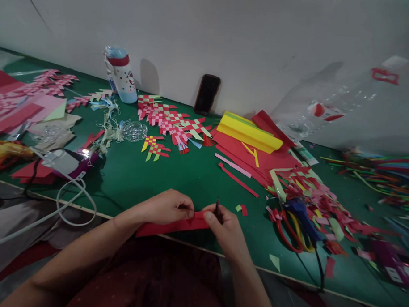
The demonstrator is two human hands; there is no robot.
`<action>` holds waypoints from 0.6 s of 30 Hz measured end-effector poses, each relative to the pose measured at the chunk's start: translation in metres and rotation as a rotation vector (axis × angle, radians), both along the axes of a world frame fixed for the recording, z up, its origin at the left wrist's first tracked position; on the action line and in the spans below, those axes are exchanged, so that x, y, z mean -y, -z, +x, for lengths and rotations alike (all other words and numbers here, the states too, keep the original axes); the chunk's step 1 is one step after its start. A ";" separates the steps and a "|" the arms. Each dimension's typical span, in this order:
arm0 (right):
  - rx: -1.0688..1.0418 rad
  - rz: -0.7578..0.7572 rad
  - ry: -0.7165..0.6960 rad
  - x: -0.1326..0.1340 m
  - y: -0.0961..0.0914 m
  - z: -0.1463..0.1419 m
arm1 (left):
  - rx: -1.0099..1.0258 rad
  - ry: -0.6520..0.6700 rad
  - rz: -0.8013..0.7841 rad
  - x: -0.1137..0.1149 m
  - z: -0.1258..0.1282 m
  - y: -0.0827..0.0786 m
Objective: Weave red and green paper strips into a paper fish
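A folded strip of red paper point(175, 227) lies along the table's near edge, close to my body. My left hand point(169, 207) is closed on its upper edge, thumb and fingertips pinched together. On the strip's right end my right hand point(224, 226) is closed, thumb pressed on top. A thin dark pointed tool point(217, 209) sticks up between the right hand's fingers; its kind I cannot make out. Just right of that hand lie small red and light-green paper scraps point(243, 210). Woven paper fish shapes point(172, 121), pink, red and green, lie farther back.
Right of my hands are scissors with red and yellow handles point(294, 232) and a heap of paper scraps point(313, 197). Yellow paper point(248, 132) rests on red sheets point(234, 150). A phone point(207, 94) leans on the wall. A bottle point(122, 76) stands back left; a white cable point(77, 198) loops at left.
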State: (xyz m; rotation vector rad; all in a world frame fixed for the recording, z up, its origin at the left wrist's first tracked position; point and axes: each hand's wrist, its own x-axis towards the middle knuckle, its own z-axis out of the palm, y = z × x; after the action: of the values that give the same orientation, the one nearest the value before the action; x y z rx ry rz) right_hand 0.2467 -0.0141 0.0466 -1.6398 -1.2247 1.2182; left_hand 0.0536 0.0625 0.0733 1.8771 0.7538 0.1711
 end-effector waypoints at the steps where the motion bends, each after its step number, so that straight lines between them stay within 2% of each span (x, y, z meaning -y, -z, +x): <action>1: 0.002 -0.008 -0.024 -0.001 -0.002 -0.002 | 0.002 -0.001 -0.007 0.000 0.000 0.000; 3: 0.012 -0.014 -0.045 -0.002 -0.005 -0.006 | 0.004 -0.007 -0.019 0.000 0.001 0.001; 6: 0.018 -0.006 -0.004 -0.001 -0.007 -0.005 | 0.001 -0.030 -0.050 -0.001 -0.002 0.002; 14: -0.020 0.034 0.171 0.009 0.001 0.034 | -0.023 -0.094 -0.143 -0.007 -0.029 0.009; 18: -0.026 0.048 0.235 0.014 0.005 0.045 | -0.004 -0.113 -0.179 -0.008 -0.040 0.013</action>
State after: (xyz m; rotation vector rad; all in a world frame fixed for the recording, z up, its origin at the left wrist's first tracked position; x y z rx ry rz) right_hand 0.2913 -0.0282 0.0416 -1.6735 -1.0055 1.0534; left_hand 0.0136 0.0706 0.0601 1.6676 0.8508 0.1660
